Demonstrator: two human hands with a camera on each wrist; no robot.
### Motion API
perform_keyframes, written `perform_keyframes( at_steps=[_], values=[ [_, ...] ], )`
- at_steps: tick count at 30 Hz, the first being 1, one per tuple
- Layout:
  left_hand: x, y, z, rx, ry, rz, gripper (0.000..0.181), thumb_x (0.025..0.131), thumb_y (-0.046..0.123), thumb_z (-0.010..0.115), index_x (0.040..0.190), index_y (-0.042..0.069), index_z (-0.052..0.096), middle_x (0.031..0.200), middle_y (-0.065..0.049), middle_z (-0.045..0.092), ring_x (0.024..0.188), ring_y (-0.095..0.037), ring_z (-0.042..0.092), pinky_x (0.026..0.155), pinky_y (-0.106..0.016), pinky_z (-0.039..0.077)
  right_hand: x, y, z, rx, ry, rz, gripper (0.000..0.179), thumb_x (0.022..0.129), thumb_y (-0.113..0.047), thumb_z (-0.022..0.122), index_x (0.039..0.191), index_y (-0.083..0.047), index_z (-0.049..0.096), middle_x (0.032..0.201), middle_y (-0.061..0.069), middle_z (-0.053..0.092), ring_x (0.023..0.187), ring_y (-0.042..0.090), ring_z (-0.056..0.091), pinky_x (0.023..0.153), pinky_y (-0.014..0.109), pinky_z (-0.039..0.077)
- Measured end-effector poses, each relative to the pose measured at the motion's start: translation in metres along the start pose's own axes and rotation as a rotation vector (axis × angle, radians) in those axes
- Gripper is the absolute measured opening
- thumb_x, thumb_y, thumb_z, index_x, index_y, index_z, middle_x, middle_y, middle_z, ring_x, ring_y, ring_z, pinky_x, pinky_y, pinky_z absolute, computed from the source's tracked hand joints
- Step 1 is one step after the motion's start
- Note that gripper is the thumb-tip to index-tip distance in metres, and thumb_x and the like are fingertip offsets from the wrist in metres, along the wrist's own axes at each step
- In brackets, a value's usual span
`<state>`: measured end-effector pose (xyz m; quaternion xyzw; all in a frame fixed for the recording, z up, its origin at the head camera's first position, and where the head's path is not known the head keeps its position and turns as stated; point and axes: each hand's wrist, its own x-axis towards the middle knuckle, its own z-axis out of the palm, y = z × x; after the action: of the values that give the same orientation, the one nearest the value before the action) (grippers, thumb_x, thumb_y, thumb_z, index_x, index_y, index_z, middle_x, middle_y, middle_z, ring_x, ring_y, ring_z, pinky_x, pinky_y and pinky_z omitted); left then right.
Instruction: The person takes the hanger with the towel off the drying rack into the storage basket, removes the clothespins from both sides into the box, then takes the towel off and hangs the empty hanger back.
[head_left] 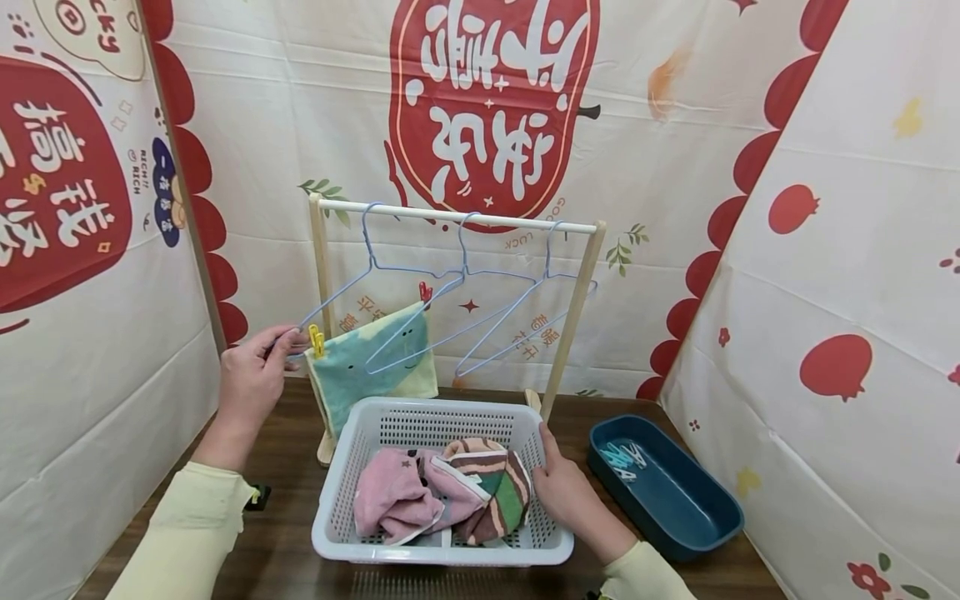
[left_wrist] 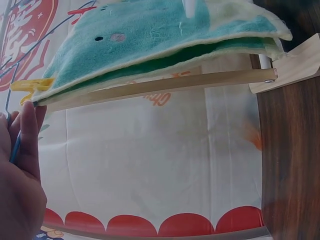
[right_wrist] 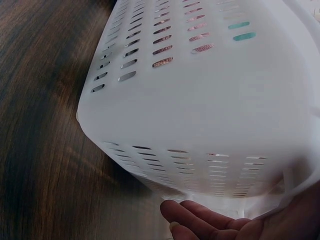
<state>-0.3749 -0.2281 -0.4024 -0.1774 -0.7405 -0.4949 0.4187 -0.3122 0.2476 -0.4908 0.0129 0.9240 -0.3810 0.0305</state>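
Note:
My left hand (head_left: 258, 362) pinches the left corner of a blue wire hanger (head_left: 337, 296) on the rack's rail. From that hanger hangs a teal and pale yellow towel (head_left: 375, 358), fixed by a yellow clothespin (head_left: 317, 342) near my fingers and a red clothespin (head_left: 425, 292) farther right. In the left wrist view the towel (left_wrist: 135, 37) falls in a fold. My right hand (head_left: 566, 487) grips the right side of a white plastic basket (head_left: 442, 556), thumb at the rim, fingers under it. Inside lie a pink cloth (head_left: 393, 496) and a brown-and-green striped cloth (head_left: 498, 500).
Two more blue hangers, a middle one (head_left: 405, 354) and a right one (head_left: 495, 333), hang from the white rail (head_left: 450, 215) of the wooden rack. A dark blue tub (head_left: 690, 500) with several clips (head_left: 622, 458) stands at right. Printed curtains (head_left: 675, 250) enclose the brown table (head_left: 285, 533).

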Motion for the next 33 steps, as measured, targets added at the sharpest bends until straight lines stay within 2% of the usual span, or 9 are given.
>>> perform_keyframes(
  at_steps=[5,18,26,31,33],
  values=[
    [0.002,0.004,-0.001,-0.016,0.012,0.033,0.018,0.105,-0.006,0.07,0.121,-0.009,0.078,0.108,-0.028,0.08,0.087,0.009,0.074,0.073,-0.01,0.059,0.0,0.0,0.001,0.003,-0.005,-0.006,0.077,0.115,-0.026,0.055,0.179,-0.025,0.013,0.162,0.034,0.049,0.106,0.042,0.077,0.062,0.052,0.068],
    [0.012,0.014,-0.01,-0.047,0.031,0.039,0.017,0.104,-0.008,0.071,0.119,-0.009,0.079,0.107,-0.028,0.08,0.086,0.009,0.075,0.07,-0.012,0.06,-0.001,0.001,0.001,0.008,0.001,-0.006,0.077,0.115,-0.026,0.056,0.179,-0.025,0.014,0.164,0.032,0.048,0.113,0.046,0.075,0.066,0.055,0.069],
    [0.017,0.025,-0.022,0.002,0.054,0.037,0.016,0.104,-0.006,0.072,0.118,-0.006,0.08,0.104,-0.022,0.081,0.082,0.004,0.076,0.067,-0.013,0.06,0.001,0.001,0.002,0.01,0.009,0.017,0.077,0.114,-0.025,0.055,0.179,-0.027,0.014,0.165,0.031,0.048,0.116,0.046,0.074,0.071,0.057,0.069],
    [0.018,0.034,-0.031,0.008,0.051,0.045,0.017,0.105,-0.005,0.072,0.12,-0.007,0.079,0.107,-0.027,0.08,0.086,0.005,0.077,0.07,-0.013,0.06,0.0,0.001,0.002,0.01,0.008,0.01,0.077,0.114,-0.025,0.055,0.179,-0.026,0.014,0.165,0.031,0.047,0.116,0.046,0.074,0.07,0.057,0.069],
    [0.018,0.036,-0.036,0.027,0.051,0.05,0.018,0.104,-0.005,0.073,0.12,-0.005,0.08,0.107,-0.021,0.082,0.087,0.006,0.076,0.071,-0.013,0.06,-0.001,0.001,0.001,0.007,0.005,-0.001,0.077,0.115,-0.024,0.055,0.179,-0.025,0.013,0.166,0.032,0.046,0.117,0.047,0.074,0.071,0.058,0.069]
  ],
)
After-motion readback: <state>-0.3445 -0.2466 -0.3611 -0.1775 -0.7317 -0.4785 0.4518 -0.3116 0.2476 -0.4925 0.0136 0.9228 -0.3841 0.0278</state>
